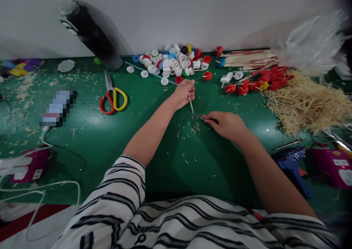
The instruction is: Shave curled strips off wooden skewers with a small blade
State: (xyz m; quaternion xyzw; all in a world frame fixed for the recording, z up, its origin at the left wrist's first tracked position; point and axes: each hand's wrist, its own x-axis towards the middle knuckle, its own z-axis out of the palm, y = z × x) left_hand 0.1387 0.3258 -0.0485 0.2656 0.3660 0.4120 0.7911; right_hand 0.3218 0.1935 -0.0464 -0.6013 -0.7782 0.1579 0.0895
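Note:
Closed round a thin wooden stick [191, 106] is my left hand [184, 94], with the stick's end pointing down toward the table. My right hand [227, 125] pinches a small knife [200, 117], only its thin metal blade showing past the fingers. The blade's tip is close to the stick's lower end; whether they touch, I cannot tell. Pale wood shavings [195, 128] lie scattered on the green table [156, 161] below both hands. Just beyond my left hand is a heap of white, red and blue bottle caps [172, 63].
Scissors [113, 98], a phone [58, 107] and a black bottle [95, 36] are on the left. To the right lie wooden sticks [247, 58], red caps on sticks [275, 76], shredded straw [310, 102], a plastic bag [313, 47] and a blue glue gun [293, 168].

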